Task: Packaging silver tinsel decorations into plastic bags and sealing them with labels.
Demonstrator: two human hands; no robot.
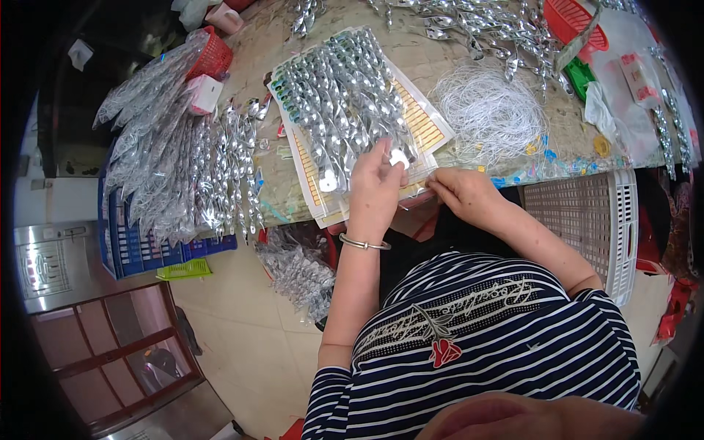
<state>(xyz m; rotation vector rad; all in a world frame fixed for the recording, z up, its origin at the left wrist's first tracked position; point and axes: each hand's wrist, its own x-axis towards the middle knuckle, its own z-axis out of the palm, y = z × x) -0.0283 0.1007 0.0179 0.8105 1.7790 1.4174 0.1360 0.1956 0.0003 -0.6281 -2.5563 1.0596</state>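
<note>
A flat bundle of silver twisted spiral strips (330, 95), with green round bits along its far left edge, lies in front of me, seemingly under clear plastic film. Beneath it are sheets with rows of yellow labels (419, 121). My left hand (375, 183), a bangle at its wrist, is over the near right end of the bundle. Its thumb and fingers are drawn together; what lies between them is hidden. At the near table edge my right hand (463, 192) pinches with thumb and forefinger at the clear film's near right corner.
White cord (490, 114) lies tangled right of the bundle. Bagged spirals (165, 147) hang over a blue crate (132, 253) at left. Red baskets (213, 55) and loose spirals (469, 29) stand farther back. A pale crate (622, 235) is below the table's right edge.
</note>
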